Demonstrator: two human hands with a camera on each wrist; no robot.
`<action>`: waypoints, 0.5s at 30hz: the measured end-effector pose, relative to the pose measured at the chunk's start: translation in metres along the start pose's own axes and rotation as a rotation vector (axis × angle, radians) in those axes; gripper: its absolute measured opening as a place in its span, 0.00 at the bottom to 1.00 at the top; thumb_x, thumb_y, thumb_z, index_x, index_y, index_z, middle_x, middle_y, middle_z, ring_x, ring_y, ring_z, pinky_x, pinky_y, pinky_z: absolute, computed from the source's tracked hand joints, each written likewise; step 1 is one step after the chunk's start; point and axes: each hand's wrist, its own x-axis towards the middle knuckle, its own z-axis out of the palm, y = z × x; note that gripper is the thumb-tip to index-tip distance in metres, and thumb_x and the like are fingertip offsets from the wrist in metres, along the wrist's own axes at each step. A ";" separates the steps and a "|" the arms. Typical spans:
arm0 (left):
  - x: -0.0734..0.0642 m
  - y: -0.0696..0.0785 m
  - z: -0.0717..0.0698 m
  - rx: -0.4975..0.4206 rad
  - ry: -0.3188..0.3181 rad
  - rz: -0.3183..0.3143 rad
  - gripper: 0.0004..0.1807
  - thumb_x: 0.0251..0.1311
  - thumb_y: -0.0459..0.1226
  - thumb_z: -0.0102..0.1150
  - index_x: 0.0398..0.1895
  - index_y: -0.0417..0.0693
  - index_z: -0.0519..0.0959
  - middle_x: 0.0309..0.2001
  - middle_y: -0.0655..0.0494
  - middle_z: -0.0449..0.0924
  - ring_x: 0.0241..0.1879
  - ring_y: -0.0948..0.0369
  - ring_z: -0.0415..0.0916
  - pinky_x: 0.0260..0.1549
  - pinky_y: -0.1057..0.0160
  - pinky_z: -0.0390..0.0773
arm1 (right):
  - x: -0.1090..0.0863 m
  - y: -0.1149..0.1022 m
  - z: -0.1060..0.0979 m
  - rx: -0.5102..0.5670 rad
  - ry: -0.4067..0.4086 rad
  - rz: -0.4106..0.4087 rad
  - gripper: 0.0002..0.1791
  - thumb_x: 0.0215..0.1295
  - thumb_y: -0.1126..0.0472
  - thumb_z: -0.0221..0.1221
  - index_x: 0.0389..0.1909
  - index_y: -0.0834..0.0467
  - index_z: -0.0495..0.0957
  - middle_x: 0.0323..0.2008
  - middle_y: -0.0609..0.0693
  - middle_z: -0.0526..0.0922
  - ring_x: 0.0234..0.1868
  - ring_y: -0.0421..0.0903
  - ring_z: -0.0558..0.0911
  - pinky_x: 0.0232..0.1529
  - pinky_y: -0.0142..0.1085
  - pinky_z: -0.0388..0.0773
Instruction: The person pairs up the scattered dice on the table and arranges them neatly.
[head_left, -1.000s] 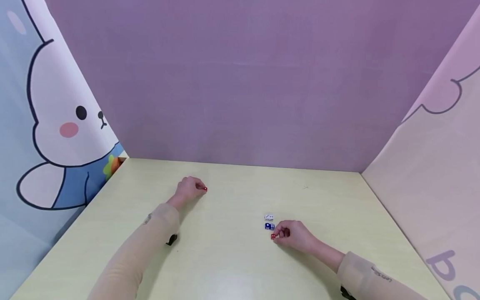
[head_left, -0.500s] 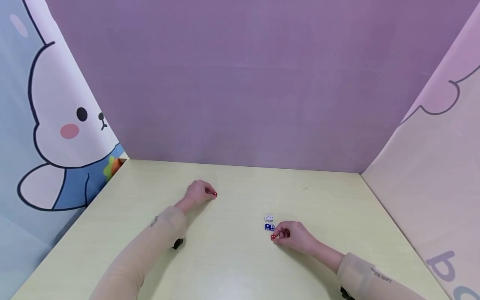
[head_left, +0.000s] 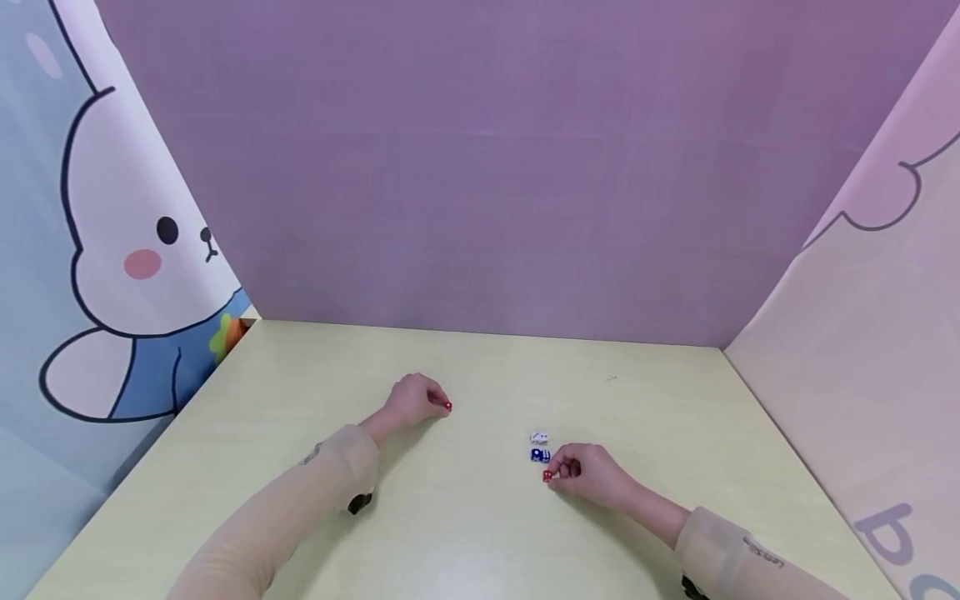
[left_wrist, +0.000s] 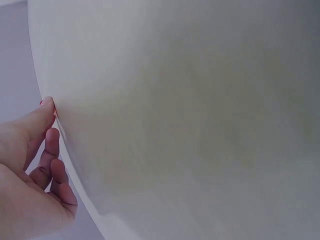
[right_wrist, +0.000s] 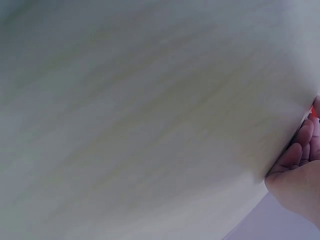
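Note:
In the head view my left hand (head_left: 414,400) pinches a small red die (head_left: 448,407) between thumb and fingertips, over the left-middle part of the table. Farther right and nearer to me, my right hand (head_left: 594,475) pinches another red die (head_left: 547,476) at the tabletop. Just behind that die lies a pair of blue dice (head_left: 540,456) side by side, near my right fingertips. A row of white dice (head_left: 538,437) sits behind the blue ones. In the left wrist view only a sliver of red shows at the fingertips. The right wrist view shows a red die (right_wrist: 314,112) partly covered by fingers.
The pale wooden table (head_left: 465,533) meets a purple backdrop (head_left: 480,183) at its far edge. A rabbit-printed panel (head_left: 142,250) stands at the left, and a pale printed panel (head_left: 877,333) at the right. A small mark (head_left: 612,378) shows on the table's far right.
My left hand has moved right and toward me with its red die, closer to the other dice. The right hand and the dice by it have stayed in place.

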 end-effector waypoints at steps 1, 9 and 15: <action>-0.002 0.002 0.002 -0.002 -0.004 0.002 0.06 0.44 0.38 0.74 0.26 0.54 0.85 0.26 0.65 0.84 0.28 0.69 0.76 0.40 0.61 0.72 | 0.000 0.000 0.000 0.001 -0.001 0.000 0.07 0.52 0.64 0.68 0.31 0.53 0.80 0.23 0.40 0.75 0.25 0.35 0.70 0.25 0.26 0.69; -0.015 0.019 0.010 -0.029 -0.037 0.037 0.06 0.43 0.36 0.74 0.26 0.52 0.86 0.24 0.65 0.83 0.26 0.70 0.73 0.34 0.65 0.71 | 0.000 -0.001 0.000 0.016 -0.002 0.001 0.07 0.52 0.64 0.68 0.31 0.54 0.80 0.24 0.41 0.75 0.25 0.35 0.70 0.26 0.26 0.69; -0.025 0.027 0.015 -0.053 -0.047 0.050 0.05 0.43 0.36 0.73 0.25 0.51 0.85 0.22 0.65 0.81 0.25 0.69 0.72 0.33 0.65 0.70 | -0.001 -0.001 0.000 0.020 -0.001 0.000 0.07 0.52 0.64 0.68 0.31 0.54 0.80 0.24 0.42 0.75 0.25 0.35 0.70 0.26 0.26 0.69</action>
